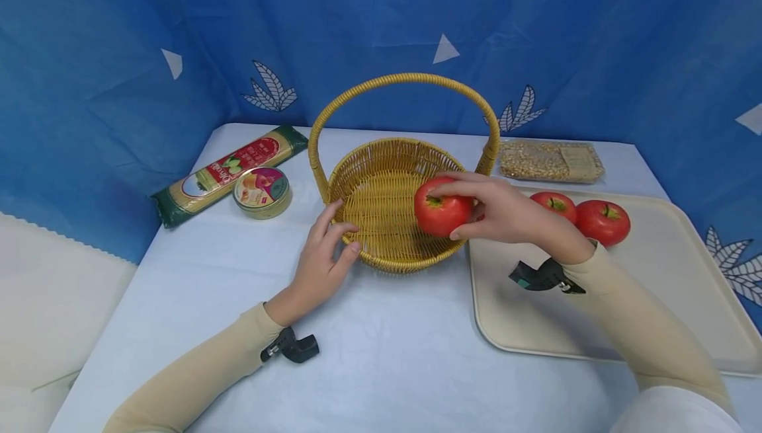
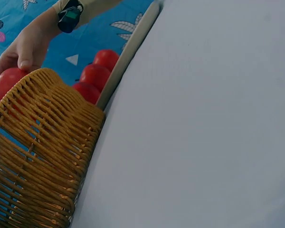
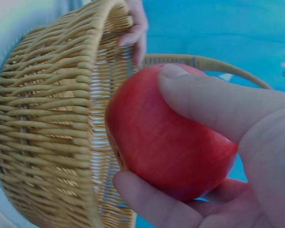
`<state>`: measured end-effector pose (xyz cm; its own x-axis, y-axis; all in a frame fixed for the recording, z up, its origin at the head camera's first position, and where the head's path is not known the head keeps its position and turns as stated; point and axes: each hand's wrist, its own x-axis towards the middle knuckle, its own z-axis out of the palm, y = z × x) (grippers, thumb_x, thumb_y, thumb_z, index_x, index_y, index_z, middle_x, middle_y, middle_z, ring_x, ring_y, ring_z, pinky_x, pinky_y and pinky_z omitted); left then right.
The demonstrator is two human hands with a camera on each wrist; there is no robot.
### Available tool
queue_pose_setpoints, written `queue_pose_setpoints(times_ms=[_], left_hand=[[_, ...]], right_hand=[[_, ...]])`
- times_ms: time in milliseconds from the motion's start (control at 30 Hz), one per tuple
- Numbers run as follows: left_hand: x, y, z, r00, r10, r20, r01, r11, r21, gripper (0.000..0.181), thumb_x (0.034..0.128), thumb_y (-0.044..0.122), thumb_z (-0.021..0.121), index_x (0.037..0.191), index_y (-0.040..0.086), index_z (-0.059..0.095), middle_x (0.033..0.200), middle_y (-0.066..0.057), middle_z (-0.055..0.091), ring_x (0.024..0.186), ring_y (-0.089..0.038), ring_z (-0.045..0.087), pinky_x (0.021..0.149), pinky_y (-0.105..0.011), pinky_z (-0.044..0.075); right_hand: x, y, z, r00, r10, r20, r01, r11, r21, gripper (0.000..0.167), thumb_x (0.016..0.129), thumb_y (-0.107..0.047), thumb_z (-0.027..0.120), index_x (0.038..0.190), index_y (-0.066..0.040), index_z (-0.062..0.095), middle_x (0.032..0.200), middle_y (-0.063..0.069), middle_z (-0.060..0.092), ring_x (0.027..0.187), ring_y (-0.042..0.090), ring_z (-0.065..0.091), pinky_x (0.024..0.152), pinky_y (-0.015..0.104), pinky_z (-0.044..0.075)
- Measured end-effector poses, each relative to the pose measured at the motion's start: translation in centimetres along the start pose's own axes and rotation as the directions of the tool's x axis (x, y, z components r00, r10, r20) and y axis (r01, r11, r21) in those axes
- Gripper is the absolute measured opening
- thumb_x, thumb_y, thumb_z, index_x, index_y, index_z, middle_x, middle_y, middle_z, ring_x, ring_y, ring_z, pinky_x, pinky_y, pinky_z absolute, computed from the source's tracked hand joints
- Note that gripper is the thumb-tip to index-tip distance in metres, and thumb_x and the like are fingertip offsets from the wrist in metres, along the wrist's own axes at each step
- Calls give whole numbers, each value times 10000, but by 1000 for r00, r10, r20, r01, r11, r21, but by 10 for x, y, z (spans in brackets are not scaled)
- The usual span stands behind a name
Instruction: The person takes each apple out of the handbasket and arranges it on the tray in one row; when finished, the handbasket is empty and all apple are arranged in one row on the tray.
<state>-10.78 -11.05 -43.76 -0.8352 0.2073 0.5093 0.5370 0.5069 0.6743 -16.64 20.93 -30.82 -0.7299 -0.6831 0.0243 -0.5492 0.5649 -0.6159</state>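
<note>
A yellow woven basket (image 1: 395,264) with a tall arched handle stands in the middle of the table. My right hand (image 1: 503,208) grips a red apple (image 1: 437,211) over the basket's right side, thumb and fingers on either side of it. In the right wrist view that apple (image 3: 166,137) is at the basket's mouth. My left hand (image 1: 324,261) rests at the basket's front-left rim, its fingers reaching over the edge. More red apples (image 1: 604,221) lie on a beige tray (image 1: 655,307) at the right; the left wrist view shows three apples (image 2: 95,76) there.
A pack of spaghetti (image 1: 232,172) and a round tin (image 1: 262,193) lie left of the basket. Behind the tray is a clear bag of grains or beans (image 1: 550,160). A blue patterned cloth (image 1: 369,16) hangs behind the white-covered table (image 1: 381,360).
</note>
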Motion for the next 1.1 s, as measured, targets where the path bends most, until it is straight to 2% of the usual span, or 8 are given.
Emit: queue_pose_setpoints(times_ms=[167,367,467,633,733,867,933,1100], left_hand=[[-1,0,-2,1000,1,-3,-1,1000,11,561,1060,549,420,1149,39,636,1600,-251,360,1511,-445,316,1173,-680,289],[-1,1,-3,1000,2,-6,-2,1000,9,549,1059,543,432,1151,41,633,1598,-251,363,1513,-438,316,1182,-670,284],[-1,0,-2,1000,1,-4,-1,1000,7,547,1058,549,427,1152,50,631,1598,-247,364,1514,-427,319,1187,-658,284],[-1,-1,0,1000,4,-11,-4,1000,6,585,1056,575,401,1145,44,632,1590,-260,372,1507,-434,329,1185,-658,286],[-1,0,0,1000,3,-11,-3,1000,4,566,1059,561,408,1146,49,633,1592,-258,369,1509,-432,327,1186,-656,285],[0,0,0,1000,7,-13,-7,1000,6,557,1061,557,407,1143,54,632,1591,-259,371,1508,-434,328,1185,-657,287],[0,0,1,1000,11,-15,-11,1000,8,568,1060,565,400,1142,53,632,1587,-263,374,1506,-439,329,1183,-660,288],[0,-1,1,1000,13,-15,-13,1000,11,582,1057,580,390,1149,59,632,1587,-260,377,1503,-437,335,1177,-662,295]], right_hand=[[-21,-4,-9,998,61,-30,-60,998,32,639,797,-105,874,1382,-159,623,1576,192,423,1328,419,507,845,462,625],[-56,3,-17,988,108,-113,-106,994,28,687,774,-98,890,1398,-179,616,1574,186,438,1263,383,547,756,274,615],[-76,10,-19,975,126,-181,-123,992,28,709,751,-56,895,1395,-171,620,1552,137,475,1253,237,541,736,201,587],[-111,30,-22,944,129,-304,-122,992,41,748,723,53,876,1402,-101,603,1464,-170,481,1171,-33,498,727,132,564],[-132,44,-26,912,145,-384,-129,989,67,773,710,132,844,1414,-44,577,1405,-283,452,1142,-54,500,739,73,532],[-157,65,-30,854,208,-476,-183,978,99,791,715,191,802,1435,-25,554,1361,-284,472,1101,-71,516,748,19,495],[-168,76,-31,818,253,-517,-230,967,109,803,729,194,789,1455,-44,541,1334,-291,470,1075,-90,511,741,3,480],[-190,96,-31,711,355,-607,-345,928,139,820,780,171,760,1503,-118,503,1319,-328,433,1016,-128,482,717,-26,446]])
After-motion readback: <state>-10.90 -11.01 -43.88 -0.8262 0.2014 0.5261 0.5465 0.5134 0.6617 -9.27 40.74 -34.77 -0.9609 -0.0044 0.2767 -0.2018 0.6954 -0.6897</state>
